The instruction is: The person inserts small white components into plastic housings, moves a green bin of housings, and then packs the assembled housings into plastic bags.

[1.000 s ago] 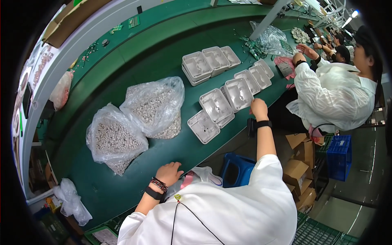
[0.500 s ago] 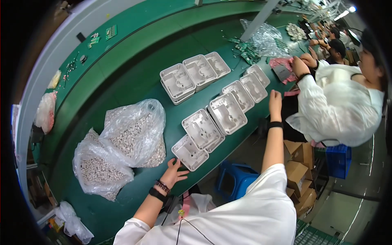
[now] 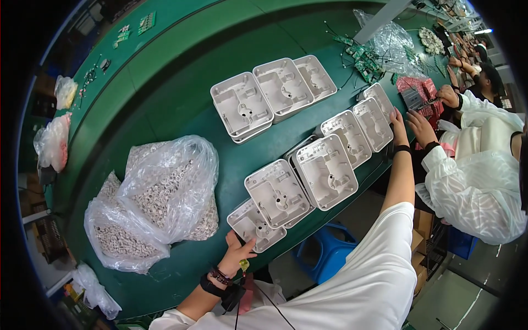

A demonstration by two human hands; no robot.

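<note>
Fingers spread, a worker's left hand (image 3: 239, 257) meets the rim of a pale grey tray (image 3: 256, 226) lying just beyond its fingertips. The right hand (image 3: 400, 129) is beside a smaller tray (image 3: 373, 125) farther along the row, its grip impossible to tell. Left of the left fingers, a clear bag (image 3: 176, 187) holds small pale parts.

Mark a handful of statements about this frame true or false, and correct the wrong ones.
1. The left hand is at the near end of the front row of white trays. True.
2. The right hand is inside a bag. False: it is by that row's far end.
3. Clear bags of small pale pieces lie right of the trays. False: they lie left.
4. A blue stool is beside the green table. True.
</note>
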